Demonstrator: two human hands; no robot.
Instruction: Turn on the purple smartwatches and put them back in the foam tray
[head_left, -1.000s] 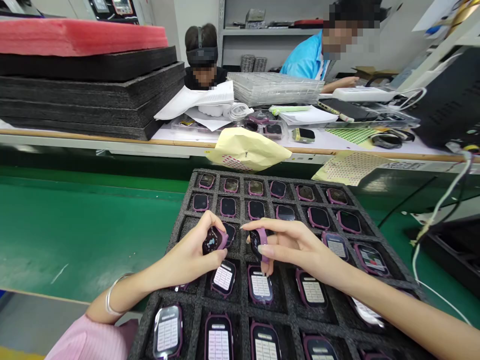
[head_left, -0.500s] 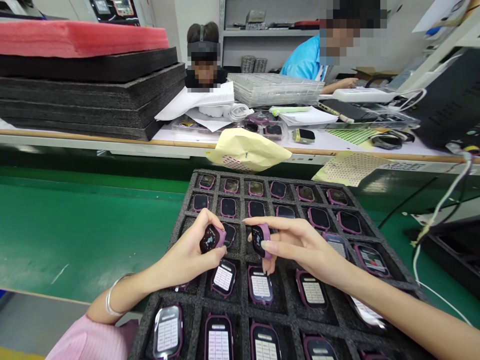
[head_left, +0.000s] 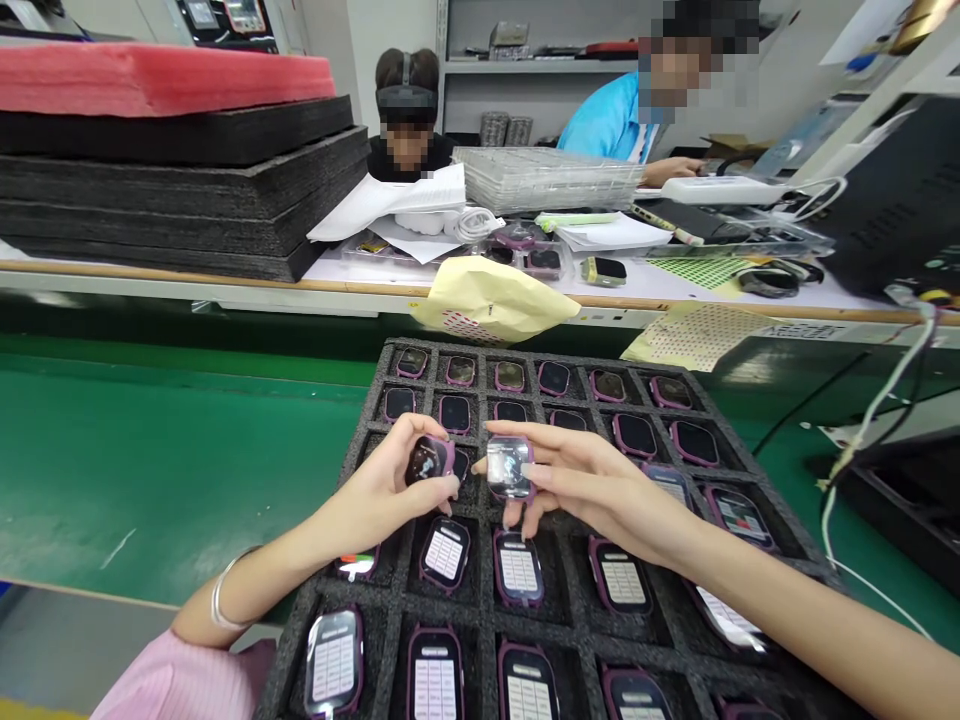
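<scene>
My left hand (head_left: 382, 490) pinches a smartwatch body in a pink-purple case (head_left: 429, 461) between thumb and fingers, its dark face turned up. My right hand (head_left: 600, 490) holds a second pink-purple watch (head_left: 508, 467) by its edges, its face glossy with reflected light. Both watches sit close together above a black foam tray (head_left: 525, 352). Its compartments hold rows of similar watches (head_left: 518, 568), the nearer ones showing white keypad-like labels. My fingertips hover just over those rows.
A green bench surface (head_left: 172, 470) lies left of the tray. Behind it are stacked black foam trays (head_left: 172, 190), a yellow envelope (head_left: 491, 300), a dotted sticker sheet (head_left: 697, 335) and clear plastic trays (head_left: 547, 178). Two co-workers (head_left: 405, 130) sit beyond. Cables (head_left: 862, 460) hang at right.
My right hand has turned its watch so the glossy face now shows upward, and both hands have risen slightly. The left watch has tilted a little.
</scene>
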